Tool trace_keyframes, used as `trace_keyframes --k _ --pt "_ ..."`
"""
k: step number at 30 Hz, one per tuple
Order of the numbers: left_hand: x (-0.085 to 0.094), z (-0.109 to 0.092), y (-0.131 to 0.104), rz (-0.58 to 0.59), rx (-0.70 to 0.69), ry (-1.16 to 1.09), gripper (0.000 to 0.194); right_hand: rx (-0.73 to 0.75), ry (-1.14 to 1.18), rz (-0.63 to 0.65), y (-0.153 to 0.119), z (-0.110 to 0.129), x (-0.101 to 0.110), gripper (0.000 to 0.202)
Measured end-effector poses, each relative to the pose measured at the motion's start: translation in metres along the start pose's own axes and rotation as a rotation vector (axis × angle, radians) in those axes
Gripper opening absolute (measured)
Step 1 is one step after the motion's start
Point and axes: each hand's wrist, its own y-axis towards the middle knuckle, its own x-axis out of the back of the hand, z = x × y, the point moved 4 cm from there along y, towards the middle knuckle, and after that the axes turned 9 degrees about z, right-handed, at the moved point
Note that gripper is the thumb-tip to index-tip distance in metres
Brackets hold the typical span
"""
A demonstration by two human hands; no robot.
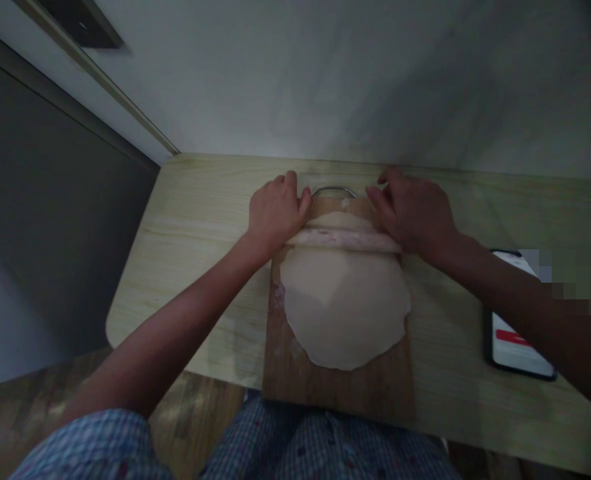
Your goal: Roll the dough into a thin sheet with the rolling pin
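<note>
A sheet of pale dough (345, 307), flat and roughly round with uneven edges, lies on a wooden cutting board (335, 390). Across its far part rests a light, flour-dusted rolling pin (348, 240), level from left to right. My left hand (278, 207) is closed over the pin's left end, thumb toward the middle. At the other end, my right hand (415, 210) is on the pin with its fingers curled. Both palms hide the pin's ends. A strip of dough shows beyond the pin, near the board's metal handle (334, 189).
The board stands on a light wood-grain table (185, 267) against a pale wall (275, 80). A phone (520, 353) with a lit screen lies at the right, partly under my right forearm. The table's rounded left edge and the wooden floor (195, 413) show at lower left.
</note>
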Motion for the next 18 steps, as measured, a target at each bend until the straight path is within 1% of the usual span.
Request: trace_keyframes --k 3,7,13,18 --pt "-0.001 0.001 0.001 -0.005 -0.006 0.010 0.038 -0.001 -0.010 0.006 -0.002 0.001 0.000 0.046" --pt "-0.002 0.000 -0.011 -0.023 -0.014 0.007 0.036 0.008 -0.021 -0.018 -0.014 0.004 0.001 0.044" --pt "-0.006 -0.003 -0.045 -0.064 -0.009 0.048 0.037 0.073 -0.026 -0.054 -0.042 0.012 -0.004 0.042" --pt "-0.012 -0.008 -0.078 -0.101 -0.050 0.057 0.043 0.087 -0.006 -0.099 -0.073 0.018 -0.015 0.042"
